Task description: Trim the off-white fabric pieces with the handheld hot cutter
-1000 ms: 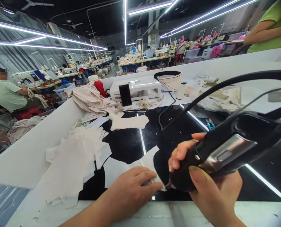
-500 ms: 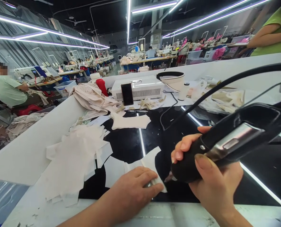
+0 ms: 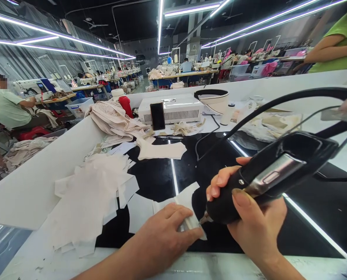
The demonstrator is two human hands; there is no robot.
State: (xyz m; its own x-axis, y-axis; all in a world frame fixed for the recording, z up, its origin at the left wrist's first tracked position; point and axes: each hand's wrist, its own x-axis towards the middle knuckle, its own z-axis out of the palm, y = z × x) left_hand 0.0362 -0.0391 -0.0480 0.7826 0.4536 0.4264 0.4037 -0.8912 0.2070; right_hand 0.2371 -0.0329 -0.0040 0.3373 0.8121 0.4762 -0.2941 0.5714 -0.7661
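Note:
In the lower middle of the head view a white cut fabric piece lies on the glossy black work surface. My left hand is closed on its right part, thumb and fingers pinching a raised fold. To the right, my right hand wraps round a black corded hand tool with a shiny metal lever, my thumb beside the lever. The tool is tilted, its narrow metal tip pointing down-left at the fabric's right edge, beside my left fingertips. Whether the tip touches the fabric I cannot tell.
A pile of pale cut pieces lies left. Another piece lies ahead, before a white vented box and a phone. A black cable arches from the tool. Low white walls border the table.
My right hand and the tool have moved left, bringing the tip to the fabric's edge. The fold under my left fingers shows more. A blurred pinkish shape has appeared at the right edge.

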